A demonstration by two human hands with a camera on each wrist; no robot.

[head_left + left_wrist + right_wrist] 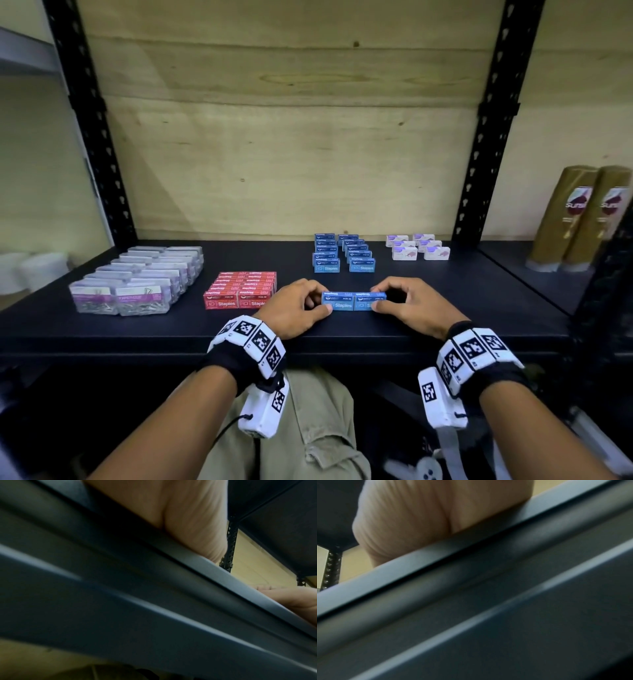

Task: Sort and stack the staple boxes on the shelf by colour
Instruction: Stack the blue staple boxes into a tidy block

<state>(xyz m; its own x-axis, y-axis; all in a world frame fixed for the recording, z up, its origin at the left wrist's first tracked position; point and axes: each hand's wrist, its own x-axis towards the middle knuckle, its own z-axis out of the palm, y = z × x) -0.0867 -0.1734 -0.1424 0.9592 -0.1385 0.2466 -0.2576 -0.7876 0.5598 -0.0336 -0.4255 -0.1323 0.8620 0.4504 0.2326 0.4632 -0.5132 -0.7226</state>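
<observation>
Black shelf [479, 294] with plywood back, clear boxes of paper clips [137, 281] far left of the red staple boxes [241, 291], blue stack [342, 253] behind-right, two blue boxes [354, 301] right of red, left hand [294, 308] and right hand [411, 305] each pinching one end.

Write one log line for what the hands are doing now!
left hand: holds left blue box | right hand: holds right blue box | boxes: side by side on shelf

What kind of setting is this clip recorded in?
Probably a shop or stockroom: a black metal shelf with slotted uprights, rows of blue staple boxes and red staple boxes, and shampoo bottles alongside.
</observation>
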